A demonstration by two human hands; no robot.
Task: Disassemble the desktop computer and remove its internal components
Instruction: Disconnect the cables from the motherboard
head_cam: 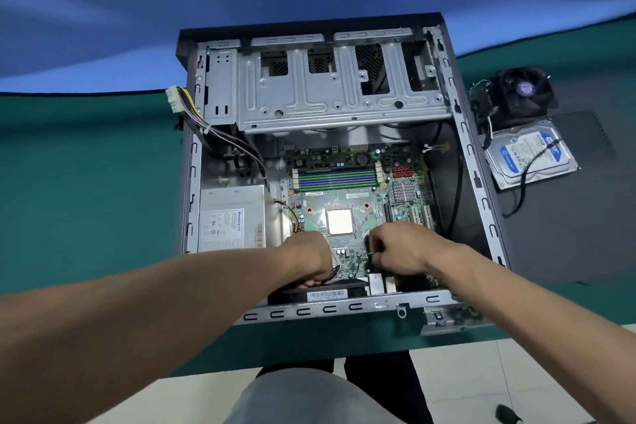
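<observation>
**Both hands curled at the case's near edge**

Left hand grips the black rear fan; right hand pinches a thin wire over the motherboard. Power supply sits left, drive cage beyond. Outside the computer case, right: hard drive, cooler fan.

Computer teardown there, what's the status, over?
Left hand grips the rear case fan. Right hand pinches a thin wire at the motherboard. Cooler and hard drive already out.
</observation>
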